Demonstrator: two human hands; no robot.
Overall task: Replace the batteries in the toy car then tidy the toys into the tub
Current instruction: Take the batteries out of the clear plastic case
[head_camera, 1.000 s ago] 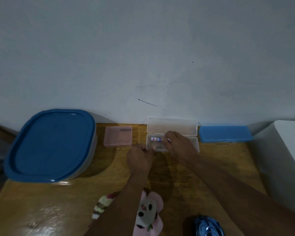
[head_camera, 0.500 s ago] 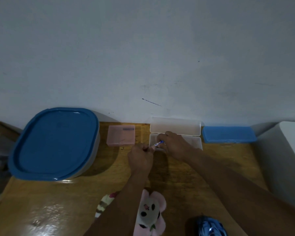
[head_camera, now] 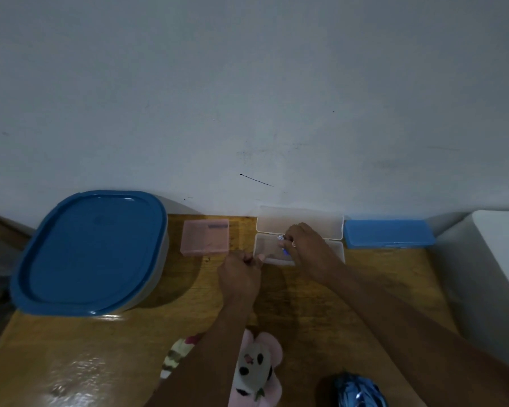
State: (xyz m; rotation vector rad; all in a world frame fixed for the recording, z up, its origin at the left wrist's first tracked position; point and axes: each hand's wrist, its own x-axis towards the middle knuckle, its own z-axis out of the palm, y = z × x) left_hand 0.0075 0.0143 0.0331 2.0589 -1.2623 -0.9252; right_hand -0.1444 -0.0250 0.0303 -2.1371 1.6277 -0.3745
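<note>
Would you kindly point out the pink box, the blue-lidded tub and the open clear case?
pink box (head_camera: 204, 240): head view, middle of its lid.
blue-lidded tub (head_camera: 91, 251): head view, centre of the lid.
open clear case (head_camera: 326, 223): head view, its opened lid.

**Blues, pink and honey-brown wood**

At the fingers (head_camera: 290, 241) the battery (head_camera: 281, 237) is white, with blue and red. Beneath them, the clear case (head_camera: 300, 223) is frosted. Left of them are a pale pink box (head_camera: 204, 240) and a deep blue lid (head_camera: 91, 251). Right of them is a bright blue case (head_camera: 388, 233). Nearer than the fingers are a pink plush (head_camera: 254, 368) with a white, black-patched face, a glossy blue car (head_camera: 357, 392) and the yellow-brown table (head_camera: 306, 312).
</note>
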